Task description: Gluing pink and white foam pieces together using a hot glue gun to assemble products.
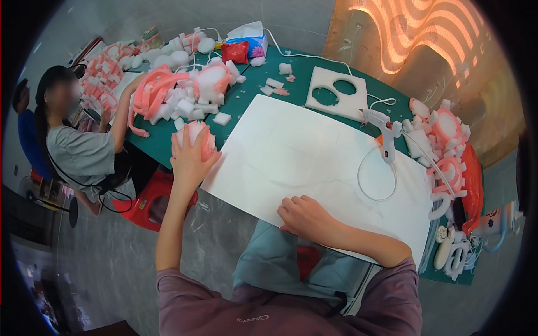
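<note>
My left hand (189, 157) reaches to the table's near left edge, its fingers spread round a rounded pink and white foam piece (208, 147). That piece sits just off the left corner of a large white board (314, 162). On the board's near edge rests my right hand (305, 217), fingers curled in and closed; nothing shows in them, though their underside is hidden. A white glue gun (385, 134) lies at the board's far right, its cord looped on the board.
Pink and white foam pieces heap up at the left (168, 92) and right (448, 131) of the green table (291, 59). A white foam block with two round holes (358, 89) lies behind the board. A co-worker (78, 140) sits at the left, near a red stool (147, 207).
</note>
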Demonstrator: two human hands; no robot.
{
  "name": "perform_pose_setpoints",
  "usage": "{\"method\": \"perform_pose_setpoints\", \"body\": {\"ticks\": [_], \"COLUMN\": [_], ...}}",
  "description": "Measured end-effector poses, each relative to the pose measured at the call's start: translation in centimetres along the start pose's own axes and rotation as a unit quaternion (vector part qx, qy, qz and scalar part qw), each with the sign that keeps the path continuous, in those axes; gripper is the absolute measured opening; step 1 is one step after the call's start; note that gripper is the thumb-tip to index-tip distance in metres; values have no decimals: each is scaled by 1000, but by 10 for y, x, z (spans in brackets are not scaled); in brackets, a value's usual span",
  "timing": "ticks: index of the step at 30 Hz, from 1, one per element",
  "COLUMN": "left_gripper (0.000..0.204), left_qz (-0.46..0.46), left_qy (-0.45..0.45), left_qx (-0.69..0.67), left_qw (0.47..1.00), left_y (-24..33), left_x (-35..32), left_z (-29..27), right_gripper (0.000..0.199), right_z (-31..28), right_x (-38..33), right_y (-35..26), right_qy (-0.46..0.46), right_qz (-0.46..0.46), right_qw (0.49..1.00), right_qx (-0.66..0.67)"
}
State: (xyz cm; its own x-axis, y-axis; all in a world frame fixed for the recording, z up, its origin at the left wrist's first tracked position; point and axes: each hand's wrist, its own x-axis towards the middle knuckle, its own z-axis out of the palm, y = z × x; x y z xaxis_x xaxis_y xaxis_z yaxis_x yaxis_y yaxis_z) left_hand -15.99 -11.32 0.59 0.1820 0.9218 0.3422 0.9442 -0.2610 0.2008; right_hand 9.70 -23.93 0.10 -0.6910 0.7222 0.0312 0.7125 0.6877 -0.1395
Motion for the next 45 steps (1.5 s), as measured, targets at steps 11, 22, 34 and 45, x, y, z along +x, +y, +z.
{"method": "perform_pose_setpoints", "body": {"ticks": [11,22,34,45], "left_gripper": [55,71,84,55], "left_qz": [-24,365,443,395], "left_qy": [149,218,128,-47], "left_qx": [43,-272,-413,-507], "left_qw": [988,863,785,765], "left_y": [7,165,236,219], "left_x": [13,20,9,33], "left_z": [-8,-4,73,73], "right_gripper": [49,57,45,41], "right_z": [-7,-38,-14,-11], "right_x": [-85,-102,-110,-112], "right_y": [25,53,68,73], "right_qy": [45,266,438,500], "right_qz": [-3,194,248,189], "right_qw": [987,854,816,833], "right_qx": [156,404,286,146]}}
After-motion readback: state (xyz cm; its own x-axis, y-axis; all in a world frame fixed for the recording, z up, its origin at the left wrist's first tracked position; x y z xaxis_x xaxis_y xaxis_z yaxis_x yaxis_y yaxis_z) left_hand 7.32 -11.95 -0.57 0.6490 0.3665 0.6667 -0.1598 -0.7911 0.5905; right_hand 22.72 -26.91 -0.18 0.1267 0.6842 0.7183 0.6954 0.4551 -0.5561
